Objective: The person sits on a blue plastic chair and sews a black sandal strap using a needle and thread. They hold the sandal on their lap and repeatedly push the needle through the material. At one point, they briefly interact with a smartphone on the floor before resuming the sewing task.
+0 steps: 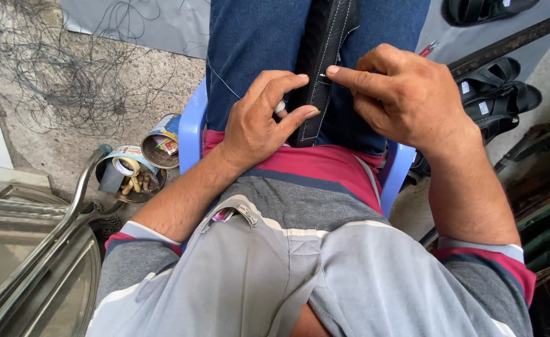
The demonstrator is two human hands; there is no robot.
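Left hand (pixel 259 118) curls in on the lap, its grip pinching the black stitched strap (pixel 322 59) that lies along the jeans. Right hand (pixel 400 93) arches over, forefinger and thumb nipping a small needle (pixel 322 75) at the strap's edge.

A black leather strap (pixel 322 68) with white stitching along its edges lies lengthwise on the person's blue-jeaned lap (pixel 256 43), its far end running out of sight at the top and its near, squared end resting close to the red hem of the shirt. The strap is flat but slightly tilted, pinched at its near end between thumb and fingers on its left edge, and a small metal needle (pixel 322 75) stands against its stitched surface above that end. A thin white thread (pixel 225 84) trails across the lap to the strap's left.
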